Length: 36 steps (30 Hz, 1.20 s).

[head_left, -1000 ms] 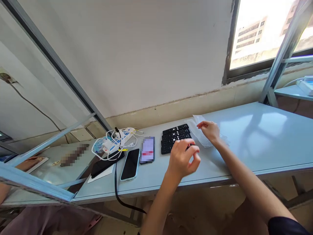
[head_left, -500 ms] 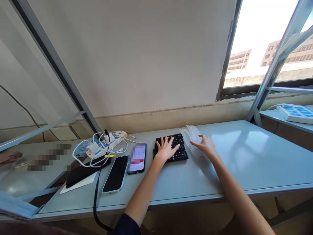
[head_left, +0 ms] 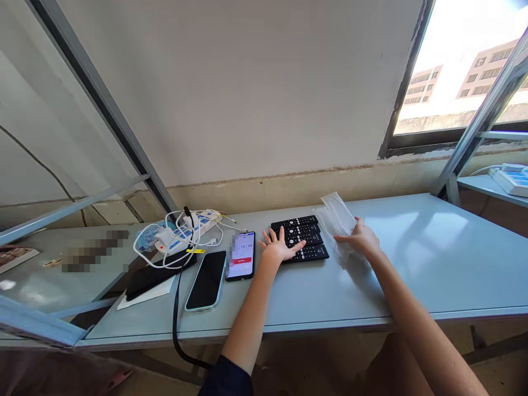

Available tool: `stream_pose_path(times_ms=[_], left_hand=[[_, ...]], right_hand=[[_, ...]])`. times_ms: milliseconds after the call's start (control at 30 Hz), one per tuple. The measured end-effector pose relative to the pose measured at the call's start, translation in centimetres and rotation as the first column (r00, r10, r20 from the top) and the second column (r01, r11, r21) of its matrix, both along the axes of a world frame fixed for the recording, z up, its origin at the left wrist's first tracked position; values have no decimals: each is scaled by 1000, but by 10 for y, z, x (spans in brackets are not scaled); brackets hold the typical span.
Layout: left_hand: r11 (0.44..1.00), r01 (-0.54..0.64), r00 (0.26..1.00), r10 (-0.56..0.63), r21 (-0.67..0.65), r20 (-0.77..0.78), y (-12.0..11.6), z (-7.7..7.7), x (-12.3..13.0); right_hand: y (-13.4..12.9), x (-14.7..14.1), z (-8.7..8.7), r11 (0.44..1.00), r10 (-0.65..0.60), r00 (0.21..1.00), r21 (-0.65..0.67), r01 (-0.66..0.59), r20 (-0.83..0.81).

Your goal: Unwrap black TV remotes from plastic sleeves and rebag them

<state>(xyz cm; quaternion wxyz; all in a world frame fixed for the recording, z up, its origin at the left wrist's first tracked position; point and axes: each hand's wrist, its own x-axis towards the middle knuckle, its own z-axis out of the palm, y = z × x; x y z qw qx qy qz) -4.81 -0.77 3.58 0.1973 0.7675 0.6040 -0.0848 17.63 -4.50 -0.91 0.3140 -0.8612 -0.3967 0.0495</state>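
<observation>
Three black keypad-like panels with small white markings point(head_left: 311, 236) lie in a stack of rows on the grey desk point(head_left: 313, 297). My left hand point(head_left: 279, 248) is over their left edge, fingers spread, holding nothing. To the right of the panels, my right hand point(head_left: 359, 238) is closed on a crumpled, see-through plastic wrap point(head_left: 339, 215), which stands up a little from the desk.
Left of my left hand lie a lit phone point(head_left: 241, 256), a dark-screened phone point(head_left: 206, 280) and a black pouch point(head_left: 154, 278). Behind them, white cables tangle over a power strip point(head_left: 208, 221). Metal frame posts rise at both sides; a black strap hangs over the front edge.
The view has shifted, so the desk items appear changed in position. My right hand has closed on the plastic wrap, which is raised higher. My left hand has moved toward the panels' left edge.
</observation>
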Motion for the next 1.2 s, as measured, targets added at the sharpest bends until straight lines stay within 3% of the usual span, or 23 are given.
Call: stream_pose_path(times_ms=[267,433,500,600,667,800,1033,1133,1200], left_hand=[[1000,-13,1000,13,-25,-3,6,-7,1],[1000,0,1000,0,-8,22,5,-4,1],[1000,5,999,-5,3,34,5,-5,1],[999,20,997,-22,36,77,3,-8,4],[997,26,994,-33,66,106,1,-12,8],[994,28,992,-40,102,124,-2,-17,16],[985,-3,985,-27,174,170,-3,-18,18],[947,-35,948,-70,320,311,0,-19,20],[917,-55,893,-131,395,430,2,-21,24]], right_hand=[[4,-6,-1,991,133,991,21,-133,3],[1,-16,11,984,17,996,176,-1,-86],[-1,-18,18,943,12,983,330,50,-184],[-1,-20,23,847,120,929,525,88,-350],[0,-20,22,809,194,877,578,110,-439],[2,-20,18,787,271,805,603,131,-528],[0,-27,21,820,478,602,570,-46,-639],[-1,-33,22,823,525,577,546,-156,-626],[-2,-39,21,793,587,575,550,-264,-570]])
